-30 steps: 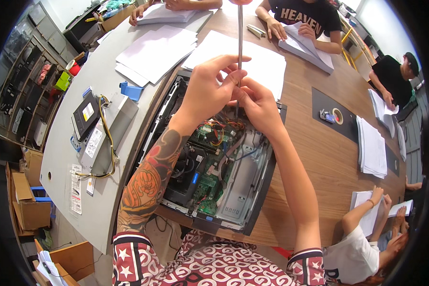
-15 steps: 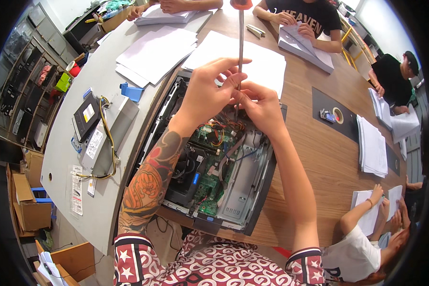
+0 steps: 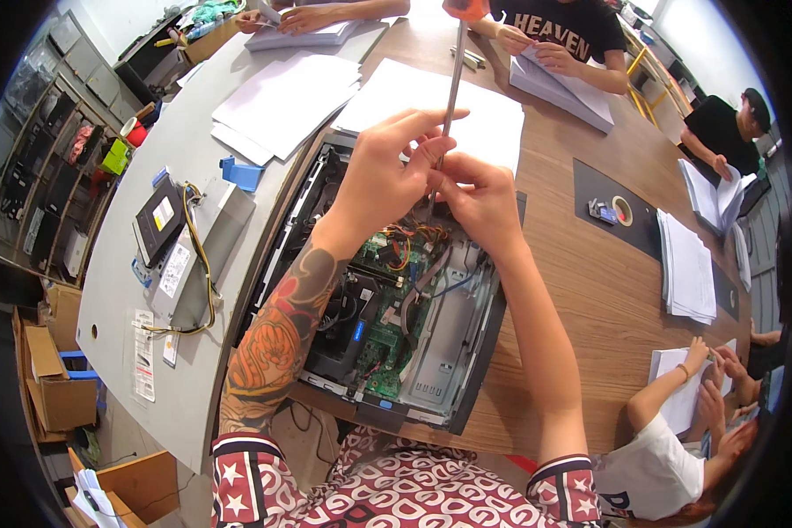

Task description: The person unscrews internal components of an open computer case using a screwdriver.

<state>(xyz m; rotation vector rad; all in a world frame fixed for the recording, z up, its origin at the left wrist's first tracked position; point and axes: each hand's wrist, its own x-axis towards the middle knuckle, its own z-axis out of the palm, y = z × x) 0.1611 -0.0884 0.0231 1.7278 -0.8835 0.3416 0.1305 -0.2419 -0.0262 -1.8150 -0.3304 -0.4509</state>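
A long screwdriver (image 3: 457, 79) with an orange handle stands nearly upright, leaning slightly right at its top. My left hand (image 3: 394, 167) is closed, pinching the metal shaft between thumb and fingers. Just below, my right hand (image 3: 482, 195) pinches near the lower end of the same shaft; the tip is hidden by my fingers. Both hands hover over the far part of an opened desktop computer case (image 3: 440, 356). Inside it are a green circuit board (image 3: 385, 348), a black fan housing (image 3: 340, 330) and coloured cables (image 3: 405, 251).
Left of the case, a metal power supply (image 3: 211, 233) and a black drive (image 3: 158, 216) lie on the grey table. Loose paper sheets (image 3: 286, 97) lie beyond. A tape roll (image 3: 622, 209) sits at right. Several people handle paper stacks around the table.
The screwdriver's handle end has tipped to the right, while both my hands stay at nearly the same place on the shaft. At far right a person has turned papers.
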